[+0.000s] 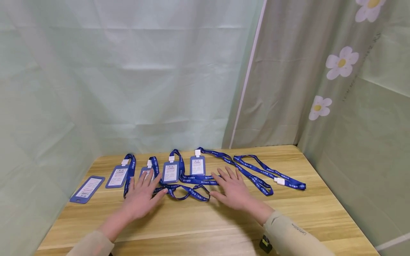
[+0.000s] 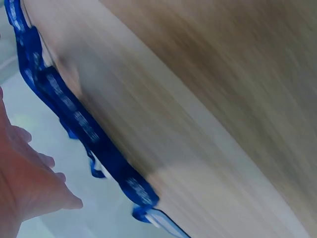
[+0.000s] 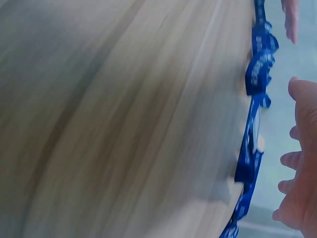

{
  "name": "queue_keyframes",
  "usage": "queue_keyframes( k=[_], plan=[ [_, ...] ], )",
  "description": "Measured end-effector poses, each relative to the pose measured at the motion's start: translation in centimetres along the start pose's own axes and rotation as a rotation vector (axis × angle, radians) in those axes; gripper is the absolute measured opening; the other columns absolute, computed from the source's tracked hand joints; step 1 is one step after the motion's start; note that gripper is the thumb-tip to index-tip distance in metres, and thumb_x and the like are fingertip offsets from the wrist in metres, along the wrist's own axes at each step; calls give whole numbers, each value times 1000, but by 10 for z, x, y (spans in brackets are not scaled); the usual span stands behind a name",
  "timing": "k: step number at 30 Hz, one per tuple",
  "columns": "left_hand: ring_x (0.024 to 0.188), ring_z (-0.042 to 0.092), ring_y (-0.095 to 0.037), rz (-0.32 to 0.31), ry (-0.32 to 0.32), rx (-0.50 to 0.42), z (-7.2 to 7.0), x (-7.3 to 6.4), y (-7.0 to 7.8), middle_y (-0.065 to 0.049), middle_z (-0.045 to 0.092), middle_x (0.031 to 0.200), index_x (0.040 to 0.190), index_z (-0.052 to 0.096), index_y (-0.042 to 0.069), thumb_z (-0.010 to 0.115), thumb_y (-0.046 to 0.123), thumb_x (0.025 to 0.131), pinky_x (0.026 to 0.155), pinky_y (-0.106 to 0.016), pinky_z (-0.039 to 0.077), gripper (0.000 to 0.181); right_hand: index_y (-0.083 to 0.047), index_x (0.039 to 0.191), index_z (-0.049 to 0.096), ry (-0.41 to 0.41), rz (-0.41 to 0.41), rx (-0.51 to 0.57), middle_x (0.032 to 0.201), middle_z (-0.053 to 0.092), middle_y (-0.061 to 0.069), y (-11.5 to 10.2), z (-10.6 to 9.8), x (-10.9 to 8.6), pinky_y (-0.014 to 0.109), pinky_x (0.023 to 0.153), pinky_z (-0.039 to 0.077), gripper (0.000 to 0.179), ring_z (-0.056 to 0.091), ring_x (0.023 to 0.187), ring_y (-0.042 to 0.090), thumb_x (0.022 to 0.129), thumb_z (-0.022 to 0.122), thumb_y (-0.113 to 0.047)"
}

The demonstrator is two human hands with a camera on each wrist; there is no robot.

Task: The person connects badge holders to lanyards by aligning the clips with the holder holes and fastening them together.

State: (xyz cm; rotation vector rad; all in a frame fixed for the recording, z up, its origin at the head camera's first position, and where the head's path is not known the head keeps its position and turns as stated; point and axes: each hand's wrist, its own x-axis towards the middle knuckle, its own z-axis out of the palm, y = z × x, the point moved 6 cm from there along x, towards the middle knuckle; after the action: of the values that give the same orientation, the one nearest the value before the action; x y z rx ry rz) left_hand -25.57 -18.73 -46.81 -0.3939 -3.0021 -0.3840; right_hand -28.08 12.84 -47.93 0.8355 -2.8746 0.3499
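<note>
My left hand (image 1: 141, 197) is spread with nothing in it, its fingers overlapping a blue badge holder (image 1: 145, 172) and its lanyard in the head view. With fingers apart, my right hand (image 1: 233, 190) hovers over the table beside a blue printed lanyard (image 1: 221, 155) that runs from the rightmost badge holder (image 1: 197, 167). Both wrist views show the hands raised off the wood, near the blue straps (image 2: 84, 124). Two more badge holders, one in the middle (image 1: 170, 172) and one further left (image 1: 117, 176), have white clips and lanyards attached.
A badge holder (image 1: 88, 189) without a strap lies at the far left. On the right lies another lanyard (image 1: 256, 166) with a white clip (image 1: 279, 181). The wooden table (image 1: 198, 231) meets pale curtains (image 1: 153, 89) at the back and sides.
</note>
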Motion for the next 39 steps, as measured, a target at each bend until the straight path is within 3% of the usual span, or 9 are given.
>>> queue_keyframes(
  k=[10,20,28,39],
  plan=[
    [154,10,-42,132,19,38,2,-2,45,-15,17,168,163,30,23,48,58,104,118,-70,-1,71,-20,159,39,34,82,12,164,32,9,49,-22,-32,66,120,4,71,17,153,40,100,58,-55],
    [156,6,-34,268,-67,93,10,-2,93,-6,9,170,164,23,30,31,71,102,121,-64,-1,75,-13,154,48,87,161,45,158,42,19,94,-38,-60,73,116,10,67,23,149,48,99,65,-46],
    [156,5,-33,357,-113,99,22,-1,123,-4,7,170,164,20,33,38,66,103,121,-64,1,72,-10,152,50,86,235,54,156,43,21,126,-45,-82,75,114,9,66,26,147,51,99,66,-45],
    [157,1,-31,442,-171,81,40,3,155,-5,6,171,165,20,33,34,66,104,122,-62,2,70,-8,152,50,105,284,49,155,44,23,156,-53,-100,77,113,6,64,25,146,53,101,63,-45]
  ],
)
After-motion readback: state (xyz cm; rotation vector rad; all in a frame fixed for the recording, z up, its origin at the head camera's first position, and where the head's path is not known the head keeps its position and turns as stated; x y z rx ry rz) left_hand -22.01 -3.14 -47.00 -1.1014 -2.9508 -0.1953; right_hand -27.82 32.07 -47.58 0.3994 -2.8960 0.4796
